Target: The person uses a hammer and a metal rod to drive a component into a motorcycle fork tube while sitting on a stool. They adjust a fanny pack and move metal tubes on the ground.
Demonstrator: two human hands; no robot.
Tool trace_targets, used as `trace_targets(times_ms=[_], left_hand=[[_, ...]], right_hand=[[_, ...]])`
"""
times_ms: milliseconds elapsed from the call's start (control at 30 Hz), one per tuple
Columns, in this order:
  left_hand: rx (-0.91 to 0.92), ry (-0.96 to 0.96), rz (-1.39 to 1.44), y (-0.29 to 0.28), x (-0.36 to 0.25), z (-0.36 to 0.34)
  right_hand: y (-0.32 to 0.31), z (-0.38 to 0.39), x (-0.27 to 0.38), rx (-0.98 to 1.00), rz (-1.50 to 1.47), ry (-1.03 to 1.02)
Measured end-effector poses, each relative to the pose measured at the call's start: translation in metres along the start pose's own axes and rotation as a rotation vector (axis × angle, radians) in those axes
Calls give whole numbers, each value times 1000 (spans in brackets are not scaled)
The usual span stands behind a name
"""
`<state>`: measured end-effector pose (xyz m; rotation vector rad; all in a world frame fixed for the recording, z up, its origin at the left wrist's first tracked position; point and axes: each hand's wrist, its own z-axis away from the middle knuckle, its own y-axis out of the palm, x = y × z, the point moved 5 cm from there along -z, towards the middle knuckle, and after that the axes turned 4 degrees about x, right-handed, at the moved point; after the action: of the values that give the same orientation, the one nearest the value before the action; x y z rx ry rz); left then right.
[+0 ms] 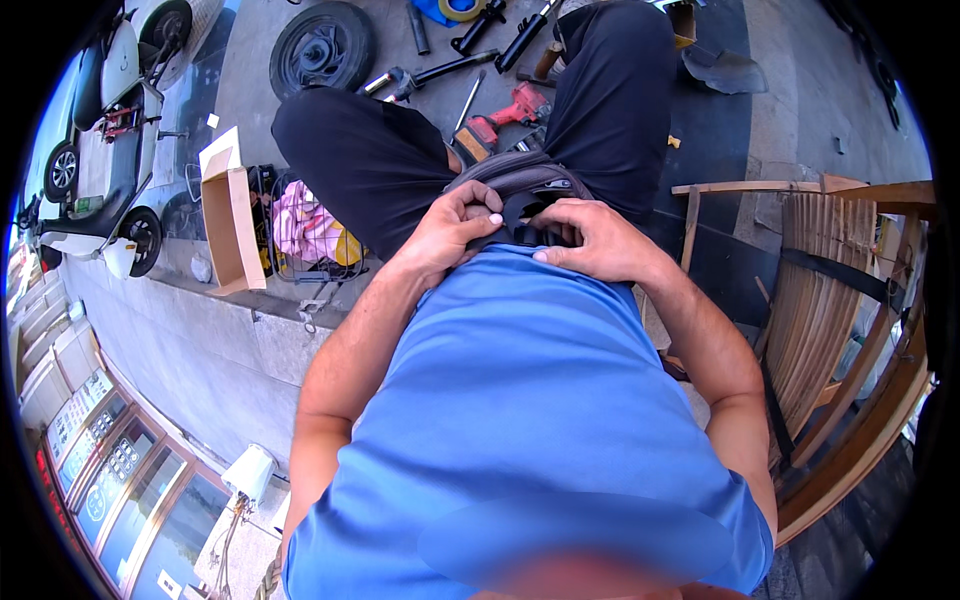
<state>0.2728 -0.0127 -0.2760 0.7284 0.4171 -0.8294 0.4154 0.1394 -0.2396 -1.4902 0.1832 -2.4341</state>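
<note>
Fingers, left: thumb and forefinger of the left hand pinched on the black strap; exact contact partly hidden.
Fingers, right: right hand curled round the black buckle, thumb on the lower side by the shirt hem.
Buckle: at the waist, between both hands, just above the edge of the blue shirt in view. Latched or not: can't tell.
Pouch: dark grey zipped waist pouch, on the lap just beyond the buckle.
Step in hand: looks like working the waist strap at its buckle; fastening vs. undoing isn't readable.
Next move: calls for both hands together, one steadying the strap, the other working the buckle, no shirt fabric caught.
Knees: dark trousers, legs spread; red power tool on the ground between them.
Ground ahead: wheel with tyre beyond left knee; black shock absorber beyond the tool.
Left side: open cardboard box beside a wire basket holding pink cloth; scooter farther out.
Right side: strapped wooden slats in a timber frame.
</note>
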Motion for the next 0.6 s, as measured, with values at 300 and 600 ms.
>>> trace_targets(times_ms=[300, 600], left_hand=[[8, 151, -338, 7, 5, 1], [13, 367, -839, 35, -35, 32]], right_hand=[[2, -4, 2, -87, -36, -98], [-2, -11, -11, 49, -192, -22]])
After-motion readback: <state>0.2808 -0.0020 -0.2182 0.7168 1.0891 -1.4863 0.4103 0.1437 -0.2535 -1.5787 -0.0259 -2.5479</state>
